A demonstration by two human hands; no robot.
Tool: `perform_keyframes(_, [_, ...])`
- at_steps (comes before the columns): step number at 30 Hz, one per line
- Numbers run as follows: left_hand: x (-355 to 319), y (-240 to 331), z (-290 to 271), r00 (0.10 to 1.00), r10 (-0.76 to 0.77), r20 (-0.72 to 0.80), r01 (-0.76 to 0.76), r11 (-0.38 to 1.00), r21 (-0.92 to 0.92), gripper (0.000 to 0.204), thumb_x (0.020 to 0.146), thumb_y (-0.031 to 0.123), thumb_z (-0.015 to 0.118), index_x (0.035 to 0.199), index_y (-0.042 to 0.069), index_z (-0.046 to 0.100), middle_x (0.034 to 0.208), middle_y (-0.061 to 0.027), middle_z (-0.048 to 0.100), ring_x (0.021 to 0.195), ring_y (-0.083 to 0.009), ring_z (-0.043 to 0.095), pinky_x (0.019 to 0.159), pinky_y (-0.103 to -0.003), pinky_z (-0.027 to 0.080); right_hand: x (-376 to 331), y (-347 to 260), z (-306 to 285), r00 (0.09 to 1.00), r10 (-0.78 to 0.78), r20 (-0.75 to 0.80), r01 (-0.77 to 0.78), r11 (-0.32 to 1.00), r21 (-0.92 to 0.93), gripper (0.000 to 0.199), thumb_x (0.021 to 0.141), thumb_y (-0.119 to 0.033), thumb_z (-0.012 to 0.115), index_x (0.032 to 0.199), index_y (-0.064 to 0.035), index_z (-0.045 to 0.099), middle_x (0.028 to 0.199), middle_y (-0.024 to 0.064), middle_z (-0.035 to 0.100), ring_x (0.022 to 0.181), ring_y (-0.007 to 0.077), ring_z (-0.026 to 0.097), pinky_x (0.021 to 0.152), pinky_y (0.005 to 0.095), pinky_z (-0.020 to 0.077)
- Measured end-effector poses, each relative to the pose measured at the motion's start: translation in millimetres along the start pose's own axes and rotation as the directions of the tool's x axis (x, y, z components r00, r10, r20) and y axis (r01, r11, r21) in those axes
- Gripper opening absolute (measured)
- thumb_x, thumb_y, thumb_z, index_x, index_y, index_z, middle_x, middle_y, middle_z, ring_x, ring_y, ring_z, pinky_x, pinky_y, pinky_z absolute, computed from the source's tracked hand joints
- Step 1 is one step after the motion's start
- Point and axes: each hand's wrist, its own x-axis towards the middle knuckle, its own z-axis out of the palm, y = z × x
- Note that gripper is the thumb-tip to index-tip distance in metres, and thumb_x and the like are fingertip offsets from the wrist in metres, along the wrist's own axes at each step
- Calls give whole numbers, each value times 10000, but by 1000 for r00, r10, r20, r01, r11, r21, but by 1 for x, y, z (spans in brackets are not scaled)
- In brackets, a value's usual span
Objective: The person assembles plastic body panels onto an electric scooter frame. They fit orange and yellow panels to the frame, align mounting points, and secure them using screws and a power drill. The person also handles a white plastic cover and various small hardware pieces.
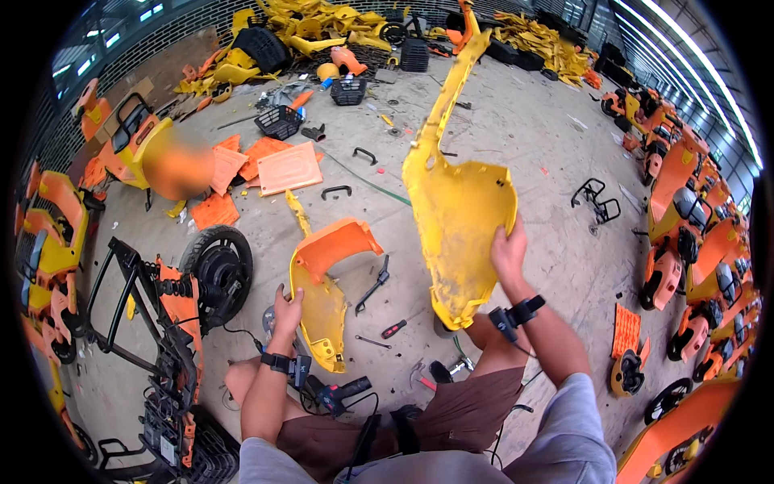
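Note:
My right hand [509, 252] grips the right edge of a large yellow scooter body panel [462, 218]. The panel is held up off the floor, its long narrow strip pointing away and its wide hollow part nearer me. My left hand [285, 310] is open, its thumb and fingers apart, beside a second yellow panel [324, 319]. A curved orange cover [332, 246] lies over the far part of that panel; whether my left fingers touch the panel I cannot tell. Near my knees are a screwdriver [393, 329], a wrench [373, 342], a red-handled hammer [422, 377] and a black power drill [334, 395].
A stripped scooter frame with a black wheel [218, 270] stands at the left. Orange plates [290, 168] and black baskets [279, 121] lie farther off. Heaps of yellow panels [322, 28] fill the back. Rows of orange scooters [676, 189] line the right side.

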Motion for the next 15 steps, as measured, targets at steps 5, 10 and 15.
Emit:
perform_keyframes(5, [1,-26,-32,995,-88,-47,83,992,-91,466,958,121,508,1371,-45,368,1162,-199,613,972,-269,647,829,-348,524,-83,29,83,976,92,197,-85,995,-45,488,847,4,459,1331,-48,492,1042,280,636,982,427,628,825,452,507])
perform_keyframes(10, [-28,-3,-22,967,-222,126,250,925,-287,417,891,-38,432,1308,-42,427,1205,-200,578,1043,-323,621,880,-400,521,-128,57,94,921,124,369,-58,981,-186,545,804,15,467,1342,-71,495,934,274,650,834,426,648,753,475,519])
perform_keyframes(15, [-22,-11,-20,971,-217,96,236,915,-327,530,783,-127,412,1306,-39,424,1204,-191,578,1060,-330,614,891,-401,517,-142,57,110,865,164,474,-70,975,-209,590,786,8,479,1365,-100,482,908,262,656,773,407,653,713,464,526])
